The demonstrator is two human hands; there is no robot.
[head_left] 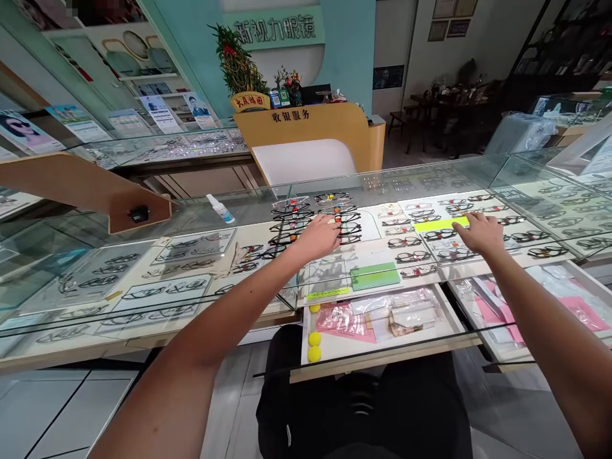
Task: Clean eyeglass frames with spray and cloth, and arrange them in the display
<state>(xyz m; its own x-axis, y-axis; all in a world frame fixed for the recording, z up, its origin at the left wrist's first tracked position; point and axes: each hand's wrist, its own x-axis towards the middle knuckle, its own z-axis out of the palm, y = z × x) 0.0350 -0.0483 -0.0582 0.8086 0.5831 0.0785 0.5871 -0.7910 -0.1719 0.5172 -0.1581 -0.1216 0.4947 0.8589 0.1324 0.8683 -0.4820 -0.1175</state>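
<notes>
My left hand (319, 238) rests over the glass counter among rows of dark eyeglasses (350, 228), its fingers curled. What those fingers hold, if anything, is hidden. Farther right, my right hand (484, 233) has its thumb and fingers closed at the right end of a bright yellow strip (433, 225). Below that strip lie more eyeglasses (456, 254), some with red or orange tags. A green card (375, 276) is between the two arms, nearer to me.
An open drawer (382, 347) with plastic packets stands over my lap; a second drawer (540, 306) is to the right. A spray bottle (220, 209) and a wooden-framed piece (138, 197) stand at the left. A white chair (306, 159) is beyond the counter.
</notes>
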